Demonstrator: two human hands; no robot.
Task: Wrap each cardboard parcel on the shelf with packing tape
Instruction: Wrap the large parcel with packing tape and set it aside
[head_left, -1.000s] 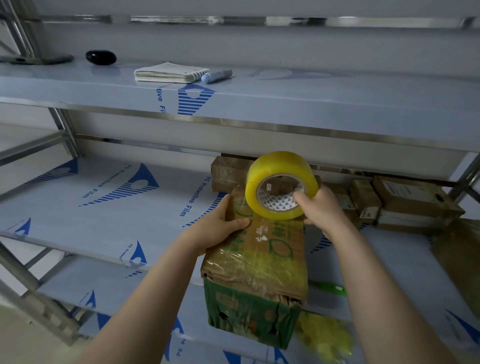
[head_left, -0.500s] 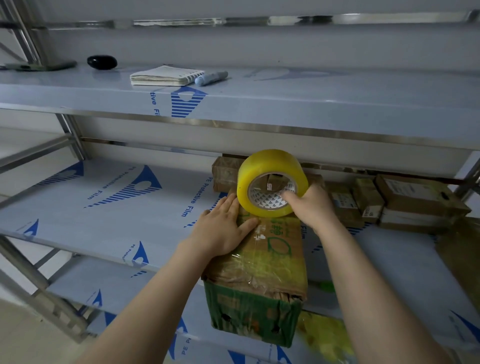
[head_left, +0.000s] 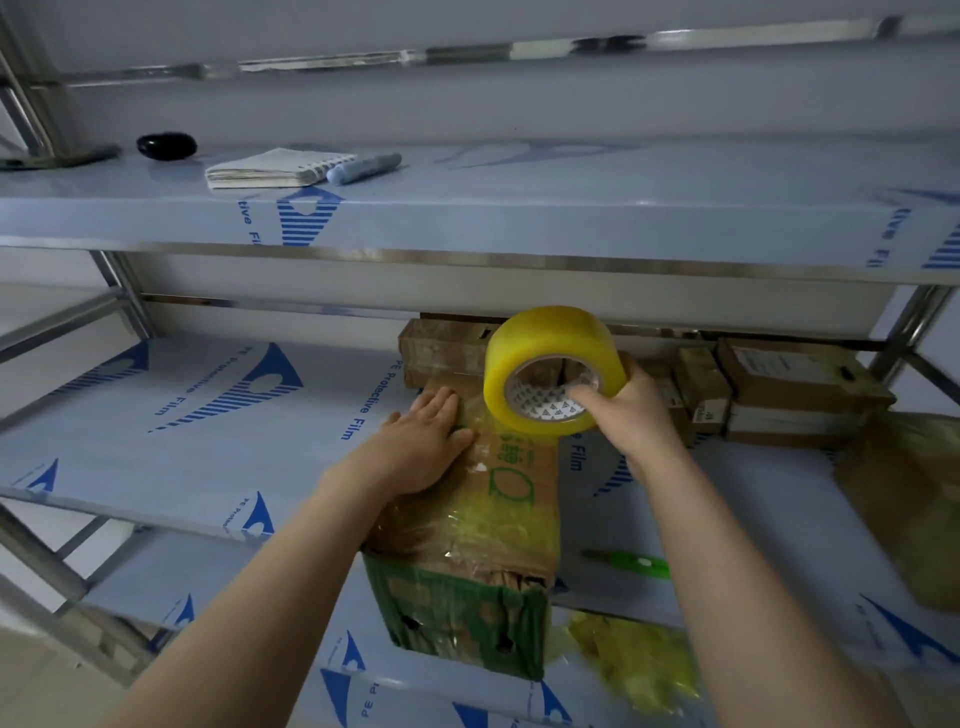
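Left grip (head_left: 421, 447): released, fingers straight, lying flat on the far top of the parcel (head_left: 467, 525) and holding it down.
Right grip (head_left: 623, 410): grasping the tape roll (head_left: 550, 358), thumb inside the core and fingers around the outside.
Tape roll: held just above the far end of the parcel. A yellowish strip seems to run from it down onto the top, though we cannot see clearly where it joins.
Parcel: lies lengthwise on the middle shelf (head_left: 208, 415), its green near end sticking out past the front edge towards us.
Done so far: glossy yellow tape already covers the near half of the top and folds over the near end, so we judge this parcel partly wrapped.
Left on this parcel: the far half around the green print looks mostly bare, and we cannot see the underside.
Other parcels (head_left: 800, 384): several brown boxes are stacked at the back right of the same shelf. We cannot tell whether they are taped, so we count them as still to check.
Nearby: a green cutter (head_left: 628, 564) lies on the shelf just right of the parcel, with crumpled yellow tape (head_left: 639, 660) below it.
Overall: we judge the task far from finished.
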